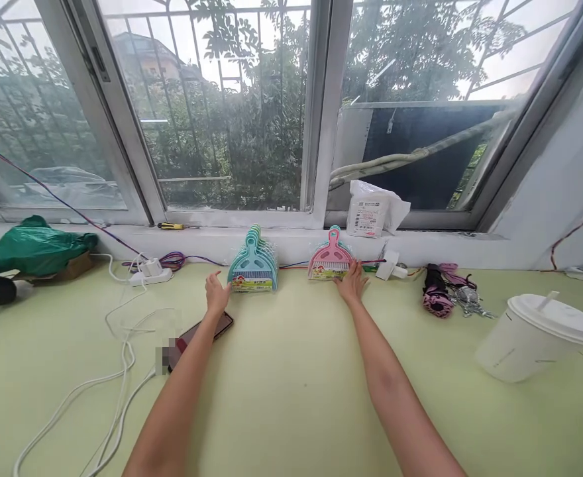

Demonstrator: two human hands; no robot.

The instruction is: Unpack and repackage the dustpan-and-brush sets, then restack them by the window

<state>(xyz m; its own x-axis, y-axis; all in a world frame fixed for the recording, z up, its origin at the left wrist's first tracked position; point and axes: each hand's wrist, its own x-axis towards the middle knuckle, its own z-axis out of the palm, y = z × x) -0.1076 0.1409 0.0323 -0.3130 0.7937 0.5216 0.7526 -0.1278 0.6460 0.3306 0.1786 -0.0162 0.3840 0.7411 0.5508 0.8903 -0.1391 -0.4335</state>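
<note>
Blue dustpans (252,260) stand on the table (291,371) by the wall (294,248), left of a pink dustpan (330,256). Your left hand (216,293) is loose beside the blue ones; your right hand (352,283) touches the pink one, its grip unclear.

a stack of plastic dustpans with brushes, light blue in front (252,264), stands up in clear wrap, handles on top. apart from it, to the right, a pink plastic dustpan with a brush (329,258) stands too.
</note>
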